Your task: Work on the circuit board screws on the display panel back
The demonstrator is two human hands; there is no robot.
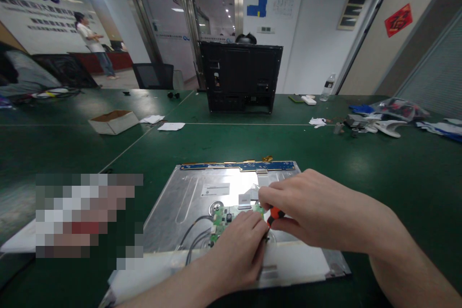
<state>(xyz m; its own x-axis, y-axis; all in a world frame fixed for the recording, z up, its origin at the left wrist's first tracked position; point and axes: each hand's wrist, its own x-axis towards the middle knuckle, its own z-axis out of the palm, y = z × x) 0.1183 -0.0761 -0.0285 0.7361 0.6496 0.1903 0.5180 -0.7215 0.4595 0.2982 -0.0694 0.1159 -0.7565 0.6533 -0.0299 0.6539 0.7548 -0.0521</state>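
Observation:
A flat metal display panel (191,187) lies back side up on the green table, with a blue circuit strip (220,167) along its far edge. Near its middle sits a green circuit board (219,224), partly covered by my hands, with dark cables (193,231) leaving its left side. My right hand (306,207) is closed around an orange and black screwdriver (276,213), its tip pointing down toward the board's right end. My left hand (241,245) rests over the board, fingers curled together beside the screwdriver's tip; whatever they pinch is hidden.
Behind the panel stands a black monitor housing (241,77). An open white box (113,122) and papers (171,126) lie to the left. Far right are a water bottle (327,87), plastic parts (390,127) and bags (400,108). A person (92,43) stands in the background.

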